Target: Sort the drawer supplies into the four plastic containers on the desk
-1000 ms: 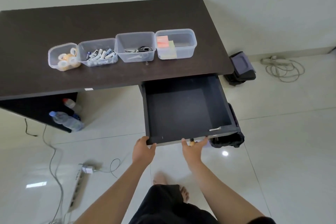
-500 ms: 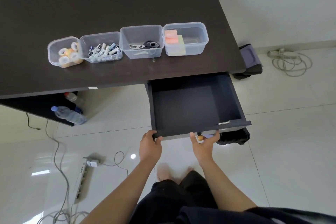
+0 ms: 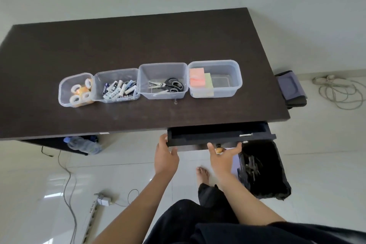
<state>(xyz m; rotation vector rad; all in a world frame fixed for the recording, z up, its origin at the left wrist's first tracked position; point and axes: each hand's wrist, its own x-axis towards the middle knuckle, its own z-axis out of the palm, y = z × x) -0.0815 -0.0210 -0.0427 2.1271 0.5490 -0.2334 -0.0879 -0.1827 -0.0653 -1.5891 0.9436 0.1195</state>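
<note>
Four clear plastic containers stand in a row on the dark desk (image 3: pixel 138 45). From left to right they hold tape rolls (image 3: pixel 79 90), batteries (image 3: pixel 118 89), scissors (image 3: pixel 168 85) and sticky notes (image 3: pixel 200 79). The dark drawer (image 3: pixel 217 136) under the desk's right end sticks out only a little, and its inside is mostly hidden. My left hand (image 3: pixel 165 156) touches the drawer front's left end. My right hand (image 3: pixel 223 156) presses spread fingers on the front around the small knob (image 3: pixel 218 150).
A black open bag (image 3: pixel 263 174) sits on the floor right of my right arm. A water bottle (image 3: pixel 83 144) lies under the desk at left. A power strip (image 3: pixel 95 210) and cables run over the floor at lower left. A coiled cord (image 3: pixel 340 91) and a dark case (image 3: pixel 291 89) lie at right.
The drawer has slid from wide open to nearly shut under the desk, with both hands staying on its front. The view has tilted up toward the desk.
</note>
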